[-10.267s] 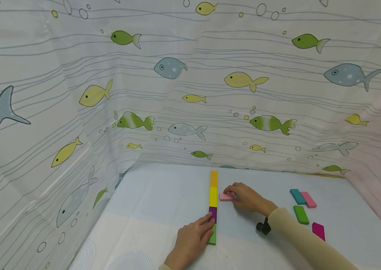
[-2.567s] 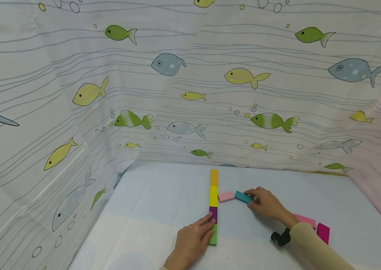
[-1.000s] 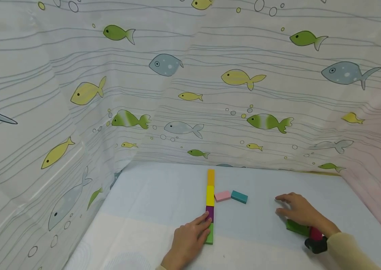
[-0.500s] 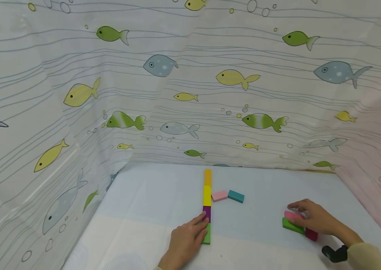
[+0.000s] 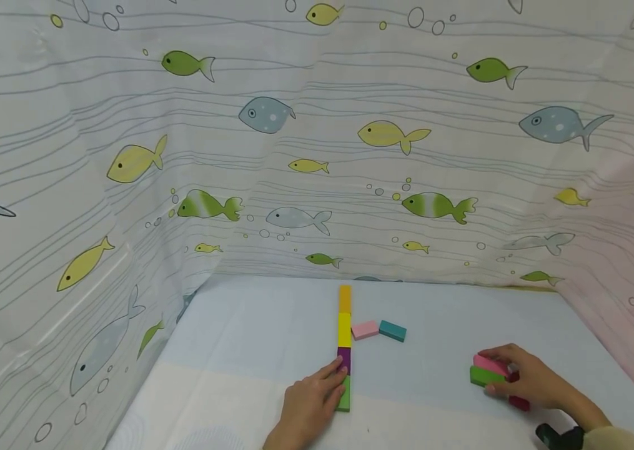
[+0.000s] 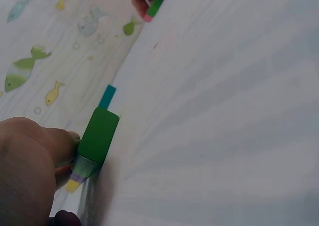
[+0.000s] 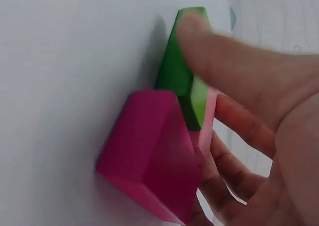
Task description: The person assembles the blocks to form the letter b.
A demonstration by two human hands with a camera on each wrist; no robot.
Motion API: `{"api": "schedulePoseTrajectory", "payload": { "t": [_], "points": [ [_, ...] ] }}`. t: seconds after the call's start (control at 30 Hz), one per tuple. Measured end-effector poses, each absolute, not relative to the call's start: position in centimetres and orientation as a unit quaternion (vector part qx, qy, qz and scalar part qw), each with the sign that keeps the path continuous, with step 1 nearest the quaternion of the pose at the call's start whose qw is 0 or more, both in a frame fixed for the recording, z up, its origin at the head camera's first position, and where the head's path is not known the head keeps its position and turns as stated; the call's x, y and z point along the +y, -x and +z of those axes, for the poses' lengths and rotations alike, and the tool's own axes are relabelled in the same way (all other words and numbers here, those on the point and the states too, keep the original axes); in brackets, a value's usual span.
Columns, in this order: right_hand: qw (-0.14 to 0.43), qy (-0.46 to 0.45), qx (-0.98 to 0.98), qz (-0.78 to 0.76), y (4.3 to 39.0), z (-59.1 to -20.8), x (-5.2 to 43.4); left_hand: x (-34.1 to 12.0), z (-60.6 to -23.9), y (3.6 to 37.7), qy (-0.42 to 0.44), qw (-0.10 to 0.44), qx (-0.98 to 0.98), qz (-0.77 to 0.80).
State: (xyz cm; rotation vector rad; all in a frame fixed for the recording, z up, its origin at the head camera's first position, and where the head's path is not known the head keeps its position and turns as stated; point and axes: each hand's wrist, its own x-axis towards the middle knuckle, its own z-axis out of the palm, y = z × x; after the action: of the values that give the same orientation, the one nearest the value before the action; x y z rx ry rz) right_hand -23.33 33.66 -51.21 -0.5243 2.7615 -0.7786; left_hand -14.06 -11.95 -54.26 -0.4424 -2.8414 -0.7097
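Note:
A straight row of blocks runs away from me: green [image 5: 343, 401], purple [image 5: 344, 354], yellow [image 5: 345, 330] and orange [image 5: 345, 299]. My left hand [image 5: 307, 403] lies along its left side, fingertips resting on the purple and green blocks. From the yellow block a pale pink block [image 5: 365, 330] and a teal block [image 5: 392, 330] branch to the right. Farther right, my right hand [image 5: 538, 378] pinches a second green block [image 5: 485, 376] and a pink block [image 5: 490, 363] side by side, thumb on the green in the right wrist view. A magenta block [image 7: 149, 146] sits against their near end.
A pale sheet covers the table [image 5: 418, 387]. Behind and at the sides hangs a fish-print curtain [image 5: 373, 187]. A small black camera [image 5: 558, 437] is strapped at my right wrist.
The pale pink and teal blocks were set beside the row. Since then my right hand has let go of the teal block, moved right and taken hold of the green and pink blocks. Left hand stayed.

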Motion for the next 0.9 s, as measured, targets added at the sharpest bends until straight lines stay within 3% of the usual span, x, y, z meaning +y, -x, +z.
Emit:
{"api": "schedulePoseTrajectory", "payload": {
  "t": [0.67,0.9],
  "points": [
    [0.053,0.137,0.949,-0.278,21.9,-52.3,32.3,-12.3,-54.5,14.0,0.155,0.114,-0.954,-0.23],
    [0.057,0.119,0.947,-0.293,21.7,-52.4,32.1,-12.1,-54.3,14.1,0.156,0.105,-0.953,-0.239]
  ]
}}
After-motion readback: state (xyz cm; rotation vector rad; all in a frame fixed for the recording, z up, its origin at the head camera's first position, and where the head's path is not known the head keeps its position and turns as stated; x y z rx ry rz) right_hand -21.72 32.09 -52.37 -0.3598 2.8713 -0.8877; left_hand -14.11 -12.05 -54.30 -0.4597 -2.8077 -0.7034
